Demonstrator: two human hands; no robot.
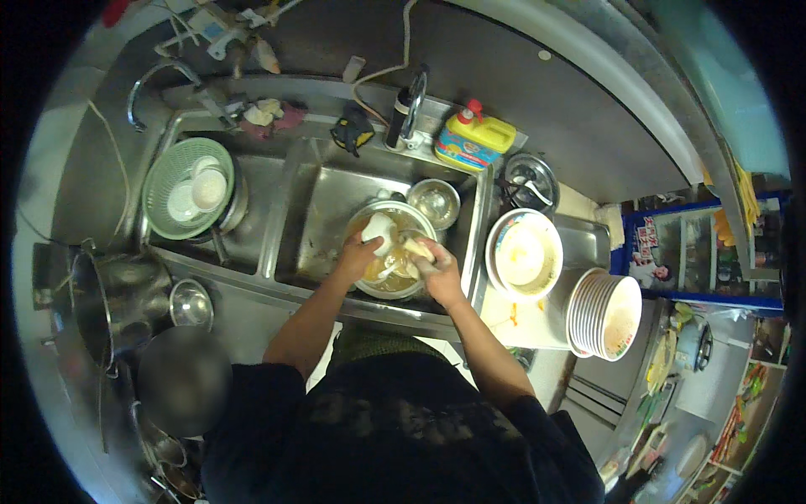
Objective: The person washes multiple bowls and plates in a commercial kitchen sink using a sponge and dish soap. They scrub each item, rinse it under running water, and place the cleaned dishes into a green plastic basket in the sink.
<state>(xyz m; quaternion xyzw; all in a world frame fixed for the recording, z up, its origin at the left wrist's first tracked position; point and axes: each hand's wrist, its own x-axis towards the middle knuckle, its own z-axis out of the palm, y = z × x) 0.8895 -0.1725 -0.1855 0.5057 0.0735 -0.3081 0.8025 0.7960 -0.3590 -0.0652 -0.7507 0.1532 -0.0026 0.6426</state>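
Observation:
My left hand (361, 257) grips a small white bowl (380, 232) over a round tub (390, 293) of cloudy, yellowish water. Held in my right hand (441, 272) is a pale cloth or sponge (418, 249), close to the white bowl's right side. A white spoon (388, 271) and other dishes lie in the water between and below my hands. The tub stands in the right basin of a steel sink (321, 189). Touching its upper right side is a metal bowl (434, 204). In the left basin, a green plastic colander (151, 200) holds several small white bowls (208, 189).
Behind the sink are a faucet (415, 107) and a yellow detergent jug (475, 142). To the right stand large white bowls (529, 255), a tall stack of bowls (604, 315) and a metal pot lid or pan (531, 183). A large steel pot (119, 302) is at left.

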